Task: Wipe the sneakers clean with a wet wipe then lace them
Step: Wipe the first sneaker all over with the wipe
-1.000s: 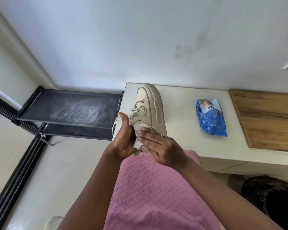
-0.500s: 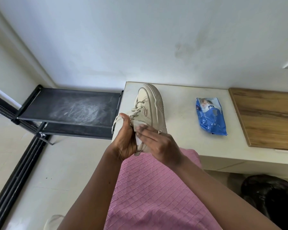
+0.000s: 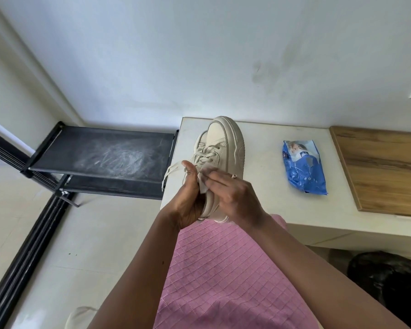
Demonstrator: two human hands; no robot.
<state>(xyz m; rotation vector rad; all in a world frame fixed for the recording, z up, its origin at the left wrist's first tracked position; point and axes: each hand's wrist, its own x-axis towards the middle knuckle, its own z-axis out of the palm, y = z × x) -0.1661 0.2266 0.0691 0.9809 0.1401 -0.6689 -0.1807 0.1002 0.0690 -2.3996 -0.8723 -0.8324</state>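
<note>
Since a second ago the right hand (image 3: 233, 195) has slid the wet wipe (image 3: 205, 178) up the sneaker (image 3: 226, 148); the left hand (image 3: 188, 200), just beside it, grips the heel

Two bare forearms with no sleeves, wristbands or watch, ending in a left hand (image 3: 188, 198) and a right hand (image 3: 233, 193). On the right hand, one thin ring (image 3: 234, 176) with a small pale pinkish top, worn on a finger at the far side of the knuckles. Below the forearms, a pink garment (image 3: 223, 276) of quilted fabric, stitched in a fine grid of small squares running diagonally.
</note>
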